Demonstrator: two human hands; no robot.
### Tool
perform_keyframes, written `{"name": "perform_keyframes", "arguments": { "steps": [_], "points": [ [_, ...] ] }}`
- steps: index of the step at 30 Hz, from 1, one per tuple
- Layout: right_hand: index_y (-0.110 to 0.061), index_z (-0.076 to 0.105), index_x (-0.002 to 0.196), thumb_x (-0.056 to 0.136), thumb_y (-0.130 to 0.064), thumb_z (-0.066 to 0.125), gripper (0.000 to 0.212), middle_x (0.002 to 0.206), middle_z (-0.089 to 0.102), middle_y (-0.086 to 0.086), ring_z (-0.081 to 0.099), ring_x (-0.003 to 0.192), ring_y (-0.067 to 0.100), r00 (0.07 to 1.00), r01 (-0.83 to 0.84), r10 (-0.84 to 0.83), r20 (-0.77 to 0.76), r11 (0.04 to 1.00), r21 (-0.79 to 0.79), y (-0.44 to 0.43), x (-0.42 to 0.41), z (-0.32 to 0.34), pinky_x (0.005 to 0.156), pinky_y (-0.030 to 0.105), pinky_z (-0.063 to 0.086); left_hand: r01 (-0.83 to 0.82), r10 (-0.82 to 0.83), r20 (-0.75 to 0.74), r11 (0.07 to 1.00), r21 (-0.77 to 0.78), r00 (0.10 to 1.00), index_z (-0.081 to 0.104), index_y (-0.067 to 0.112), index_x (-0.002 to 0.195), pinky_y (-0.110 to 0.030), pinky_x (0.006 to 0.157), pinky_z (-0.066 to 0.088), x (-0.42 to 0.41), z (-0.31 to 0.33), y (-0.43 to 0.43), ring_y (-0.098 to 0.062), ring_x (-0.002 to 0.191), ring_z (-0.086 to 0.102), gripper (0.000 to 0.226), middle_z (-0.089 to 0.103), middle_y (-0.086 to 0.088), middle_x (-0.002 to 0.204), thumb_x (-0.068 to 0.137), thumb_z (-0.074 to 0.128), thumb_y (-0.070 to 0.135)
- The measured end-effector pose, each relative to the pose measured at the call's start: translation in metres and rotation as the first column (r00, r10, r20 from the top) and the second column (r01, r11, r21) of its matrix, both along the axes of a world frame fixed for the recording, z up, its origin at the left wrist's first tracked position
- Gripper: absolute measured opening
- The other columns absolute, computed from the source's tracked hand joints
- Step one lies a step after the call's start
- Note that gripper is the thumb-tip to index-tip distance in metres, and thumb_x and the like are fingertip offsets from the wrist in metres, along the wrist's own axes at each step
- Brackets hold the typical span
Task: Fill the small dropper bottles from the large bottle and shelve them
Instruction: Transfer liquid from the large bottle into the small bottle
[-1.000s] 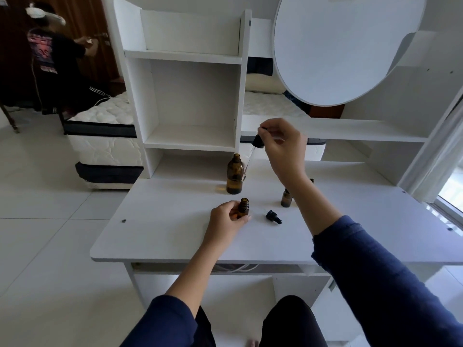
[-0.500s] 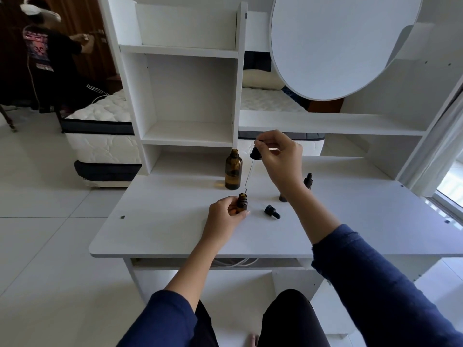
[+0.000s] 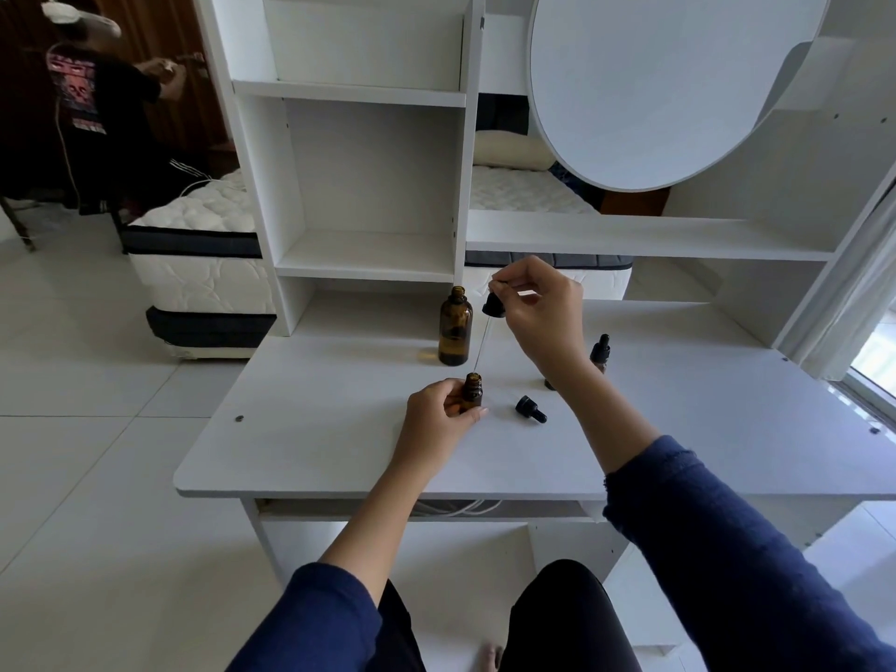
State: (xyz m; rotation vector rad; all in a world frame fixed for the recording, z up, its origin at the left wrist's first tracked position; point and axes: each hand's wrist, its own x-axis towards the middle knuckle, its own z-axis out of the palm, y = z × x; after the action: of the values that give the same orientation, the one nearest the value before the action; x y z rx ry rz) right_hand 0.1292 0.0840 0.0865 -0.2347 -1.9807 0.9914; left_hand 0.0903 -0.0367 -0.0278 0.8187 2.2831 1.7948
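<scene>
Two bare hands work apart over the middle of a white tabletop (image 3: 315, 429). The left hand (image 3: 439, 419) grips a small dropper bottle (image 3: 472, 392), amber and uncapped, standing upright on the tabletop. The right hand (image 3: 538, 312), raised above and behind it, pinches the black bulb of a dropper (image 3: 493, 305) between thumb and fingertips. The dropper's thin glass tube slants down, its tip just above the small bottle's open mouth.

A large bottle (image 3: 455, 327), also amber and uncapped, stands toward the back edge, just left of the dropper. A loose dropper cap (image 3: 531, 409) lies on its side right of the small bottle. A capped small bottle (image 3: 600, 351) stands behind the right wrist, toward the right edge; something dark beside the wrist is mostly hidden. White shelves (image 3: 368, 254) rise from the back edge.
</scene>
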Motion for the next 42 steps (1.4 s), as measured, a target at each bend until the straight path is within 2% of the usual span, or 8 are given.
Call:
{"name": "perform_keyframes", "arguments": {
  "steps": [6,10,16,22,28,31,36,42],
  "points": [
    [-0.010,0.064,0.079,0.081,-0.001,0.062,0.009,0.074,0.063,-0.008,0.063,0.076,0.011,0.999,-0.029,0.029,-0.027,0.999,-0.026,0.002,-0.002,-0.001,0.068,0.021,0.053,0.001,-0.001,-0.010,1.000,-0.003,1.000,0.065,0.006,0.104,-0.013,0.081,0.050,-0.001,-0.001,0.000,-0.011,0.088,0.067,0.031,0.071,-0.006,0.097,0.075,0.075,0.010],
    [-0.004,0.064,0.081,0.081,-0.001,0.060,0.005,0.078,0.066,0.004,0.064,0.078,0.016,0.993,-0.046,0.037,-0.111,0.996,-0.083,0.003,-0.011,0.006,0.064,0.019,0.053,0.000,0.000,-0.012,1.000,-0.001,1.000,0.065,0.006,0.102,-0.010,0.080,0.049,-0.002,-0.001,0.000,-0.011,0.086,0.067,0.029,0.071,-0.006,0.096,0.075,0.075,0.009],
    [-0.008,0.061,0.087,0.086,-0.005,0.057,0.005,0.083,0.064,0.003,0.063,0.081,0.015,0.964,0.007,-0.031,-0.265,0.996,-0.089,0.003,-0.032,0.027,0.071,0.021,0.055,0.014,-0.014,-0.016,1.000,-0.004,1.000,0.065,0.006,0.101,-0.004,0.075,0.047,-0.004,-0.002,0.000,-0.005,0.082,0.064,0.028,0.070,-0.003,0.094,0.075,0.075,0.009],
    [-0.006,0.061,0.089,0.086,-0.003,0.055,0.006,0.084,0.064,0.006,0.062,0.077,0.010,0.955,0.022,-0.036,-0.294,0.998,-0.053,0.005,-0.055,0.034,0.071,0.014,0.052,0.014,-0.014,-0.033,1.000,-0.001,0.999,0.065,0.003,0.105,-0.003,0.077,0.047,-0.006,-0.003,0.000,-0.009,0.087,0.066,0.032,0.070,-0.006,0.099,0.075,0.075,0.009],
    [-0.003,0.060,0.088,0.085,0.000,0.055,0.007,0.083,0.064,0.006,0.063,0.073,0.007,0.967,0.010,-0.016,-0.256,1.000,-0.024,0.007,-0.067,0.031,0.068,0.012,0.051,0.015,-0.015,-0.018,1.000,0.000,1.000,0.065,0.005,0.106,-0.004,0.077,0.047,-0.007,-0.003,0.001,-0.008,0.087,0.066,0.034,0.071,-0.006,0.099,0.075,0.076,0.010],
    [-0.003,0.061,0.088,0.085,0.001,0.055,0.008,0.085,0.064,0.006,0.059,0.071,-0.002,0.972,0.015,-0.017,-0.235,1.000,-0.014,0.007,-0.070,0.030,0.067,0.009,0.050,0.015,-0.015,-0.016,1.000,-0.001,1.000,0.065,0.006,0.107,-0.003,0.077,0.047,-0.007,-0.003,0.001,-0.007,0.087,0.066,0.034,0.071,-0.006,0.100,0.075,0.076,0.011],
    [-0.001,0.062,0.090,0.085,0.002,0.056,0.009,0.088,0.065,0.005,0.058,0.075,0.004,0.991,0.007,-0.005,-0.133,1.000,0.017,0.007,-0.078,0.023,0.066,0.005,0.048,0.010,-0.010,-0.025,1.000,0.000,1.000,0.065,0.005,0.108,-0.003,0.078,0.047,-0.007,-0.002,0.001,-0.008,0.088,0.066,0.036,0.070,-0.006,0.101,0.074,0.076,0.011],
    [-0.003,0.065,0.092,0.084,0.001,0.056,0.012,0.089,0.067,0.008,0.060,0.081,0.012,0.999,-0.004,0.002,0.042,0.999,0.054,0.009,-0.086,0.001,0.076,0.016,0.051,0.001,-0.001,-0.031,1.000,-0.008,1.000,0.064,0.005,0.109,-0.005,0.080,0.048,-0.007,-0.003,0.001,-0.009,0.090,0.066,0.038,0.070,-0.006,0.102,0.074,0.076,0.013]
  ]
}}
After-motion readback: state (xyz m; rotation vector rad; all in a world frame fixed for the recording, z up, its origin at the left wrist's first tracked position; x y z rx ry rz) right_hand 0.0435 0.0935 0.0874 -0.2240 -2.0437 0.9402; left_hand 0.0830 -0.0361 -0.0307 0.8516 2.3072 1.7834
